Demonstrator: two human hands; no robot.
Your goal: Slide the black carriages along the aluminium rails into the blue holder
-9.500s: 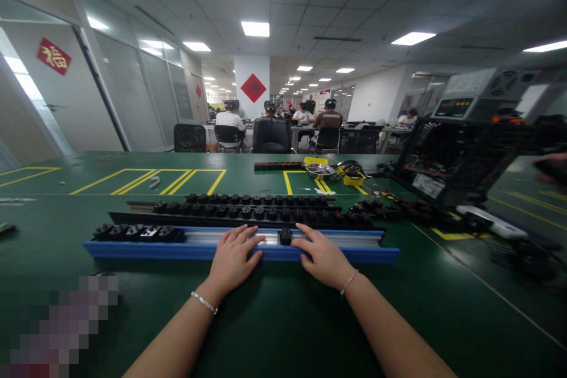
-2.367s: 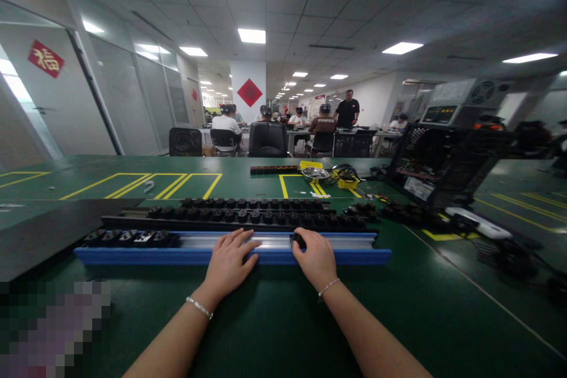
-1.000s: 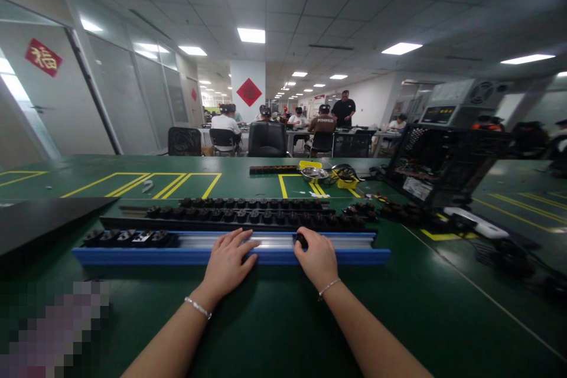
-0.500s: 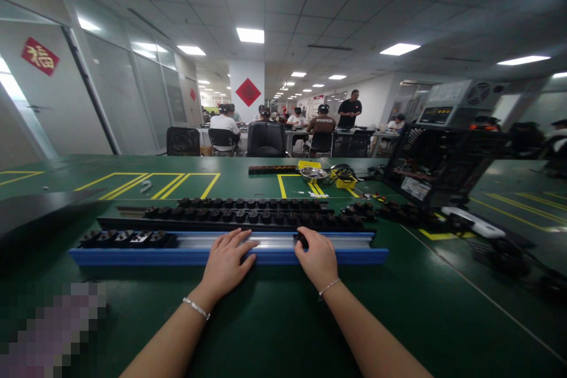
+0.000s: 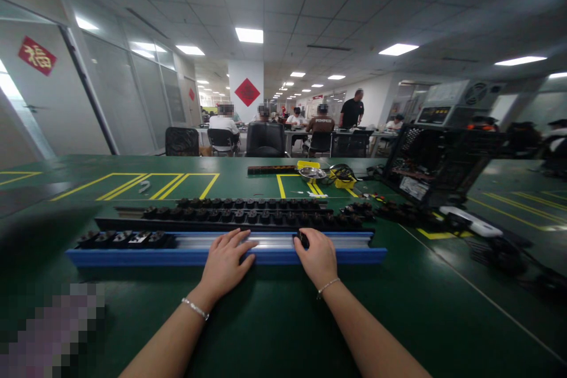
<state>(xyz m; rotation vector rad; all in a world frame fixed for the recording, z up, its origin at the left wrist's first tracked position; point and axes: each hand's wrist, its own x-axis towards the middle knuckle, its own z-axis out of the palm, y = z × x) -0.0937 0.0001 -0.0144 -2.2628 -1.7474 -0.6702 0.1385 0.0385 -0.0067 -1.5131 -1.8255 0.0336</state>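
Observation:
A long blue rail (image 5: 266, 257) with a silvery inner channel lies across the table in front of me. My left hand (image 5: 228, 257) rests on its middle, fingers stretched out and spread, holding nothing. Farther right, my right hand (image 5: 315, 253) pinches a small black socket module (image 5: 303, 240) at the channel; the fingers cover part of it. Several similar black modules (image 5: 121, 238) sit in a row at the rail's left end, one with a lighter top. Directly behind is a dark rail (image 5: 133, 224) with a row of black modules (image 5: 239, 215) along it.
Loose black modules (image 5: 358, 210) lie right of the rails. An open computer case (image 5: 425, 159) stands at the back right, near a white power strip (image 5: 472, 221). Behind the rails are a metal bowl (image 5: 312, 173) and yellow holder (image 5: 343, 178). People sit at a far table.
Both hands keep nearly the same pose on the blue rail. The black module shows slightly more between my right fingers. The view has shifted slightly, and the dark shape at the left has receded.

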